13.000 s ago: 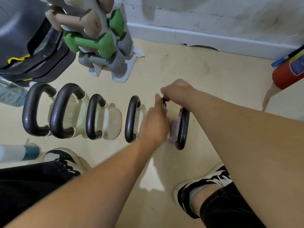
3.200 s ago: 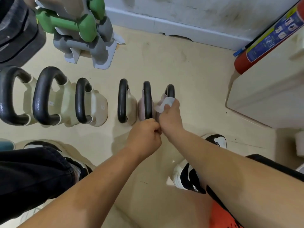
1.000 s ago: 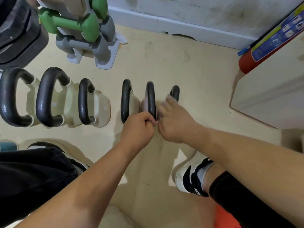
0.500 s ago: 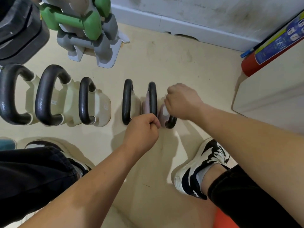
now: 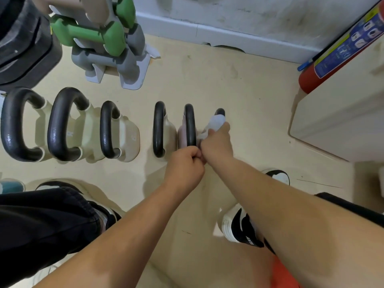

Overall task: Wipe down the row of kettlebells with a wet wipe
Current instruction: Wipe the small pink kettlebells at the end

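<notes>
The left hand [image 5: 185, 165] is closed in a fist round the near end of the black handle of the pink kettlebell [image 5: 189, 125], which stands on the floor [image 5: 239, 90]. Just right of the pink kettlebell, the right hand [image 5: 217, 142] clutches the wet wipe [image 5: 216, 121] and presses it onto the handle of the end kettlebell [image 5: 219, 111]. The two hands touch at the knuckles. Left of the pink kettlebell stand four cream kettlebells [image 5: 128, 136] in the same row. Beyond them is a dumbbell rack [image 5: 116, 59], and far right of the pink kettlebell lies a fire extinguisher [image 5: 324, 65].
</notes>
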A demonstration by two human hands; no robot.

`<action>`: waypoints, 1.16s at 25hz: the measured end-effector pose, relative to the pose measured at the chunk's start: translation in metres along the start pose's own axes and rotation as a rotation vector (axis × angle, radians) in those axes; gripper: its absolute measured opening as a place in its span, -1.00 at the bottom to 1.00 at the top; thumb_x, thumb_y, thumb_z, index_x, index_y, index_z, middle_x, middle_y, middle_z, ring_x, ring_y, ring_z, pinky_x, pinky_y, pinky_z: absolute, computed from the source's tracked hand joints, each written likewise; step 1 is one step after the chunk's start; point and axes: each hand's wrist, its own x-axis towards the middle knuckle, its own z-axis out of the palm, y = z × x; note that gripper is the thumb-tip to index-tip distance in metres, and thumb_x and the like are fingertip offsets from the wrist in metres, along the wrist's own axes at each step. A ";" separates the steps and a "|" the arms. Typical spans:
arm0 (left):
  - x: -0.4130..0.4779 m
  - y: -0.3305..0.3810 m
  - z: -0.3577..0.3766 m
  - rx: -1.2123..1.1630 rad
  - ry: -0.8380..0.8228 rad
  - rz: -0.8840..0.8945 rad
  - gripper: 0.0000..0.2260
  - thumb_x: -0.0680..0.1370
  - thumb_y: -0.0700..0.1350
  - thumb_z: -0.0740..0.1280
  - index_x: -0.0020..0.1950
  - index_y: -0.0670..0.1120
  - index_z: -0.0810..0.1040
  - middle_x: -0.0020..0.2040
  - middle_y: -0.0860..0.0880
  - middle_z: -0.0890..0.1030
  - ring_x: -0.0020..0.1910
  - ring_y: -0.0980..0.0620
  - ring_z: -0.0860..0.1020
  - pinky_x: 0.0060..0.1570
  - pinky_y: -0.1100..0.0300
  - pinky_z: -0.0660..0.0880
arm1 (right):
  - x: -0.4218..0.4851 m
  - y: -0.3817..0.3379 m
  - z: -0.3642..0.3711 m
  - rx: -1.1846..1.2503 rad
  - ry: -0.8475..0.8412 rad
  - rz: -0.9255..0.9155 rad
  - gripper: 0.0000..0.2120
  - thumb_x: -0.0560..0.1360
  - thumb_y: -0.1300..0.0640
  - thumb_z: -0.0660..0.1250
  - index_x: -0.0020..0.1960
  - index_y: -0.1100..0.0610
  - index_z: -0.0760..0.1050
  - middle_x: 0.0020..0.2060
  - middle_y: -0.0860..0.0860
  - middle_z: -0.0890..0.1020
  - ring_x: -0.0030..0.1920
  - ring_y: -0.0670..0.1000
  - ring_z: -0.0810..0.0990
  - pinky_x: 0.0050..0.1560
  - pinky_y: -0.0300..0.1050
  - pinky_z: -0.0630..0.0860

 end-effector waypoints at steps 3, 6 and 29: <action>-0.006 -0.004 -0.009 0.001 0.034 -0.064 -0.75 0.45 -0.33 0.25 -0.29 -0.06 0.64 -0.30 0.06 0.66 -0.30 0.10 0.60 -0.22 0.17 0.57 | -0.020 0.023 0.008 -0.077 0.006 0.031 -0.47 0.63 0.00 0.12 0.55 0.06 0.08 0.03 0.01 0.48 0.12 0.15 0.55 0.19 0.12 0.50; -0.008 -0.003 -0.010 -0.055 0.039 -0.105 -0.74 0.46 -0.34 0.25 -0.27 -0.07 0.66 -0.29 0.04 0.67 -0.24 0.04 0.62 -0.14 0.07 0.62 | -0.033 0.043 0.011 -0.038 -0.008 -0.034 -0.43 0.64 0.05 0.12 0.59 0.00 -0.02 0.09 0.00 0.46 0.19 0.14 0.54 0.23 0.07 0.49; 0.004 -0.003 -0.009 -0.141 -0.032 -0.181 -0.74 0.42 -0.33 0.20 -0.19 -0.07 0.64 -0.20 -0.01 0.70 -0.13 -0.07 0.67 -0.06 -0.10 0.65 | -0.031 0.023 0.007 -0.023 0.080 -0.064 -0.84 0.71 -0.05 -0.03 0.22 -0.05 0.24 -0.20 -0.24 0.43 -0.22 -0.23 0.44 -0.24 -0.19 0.31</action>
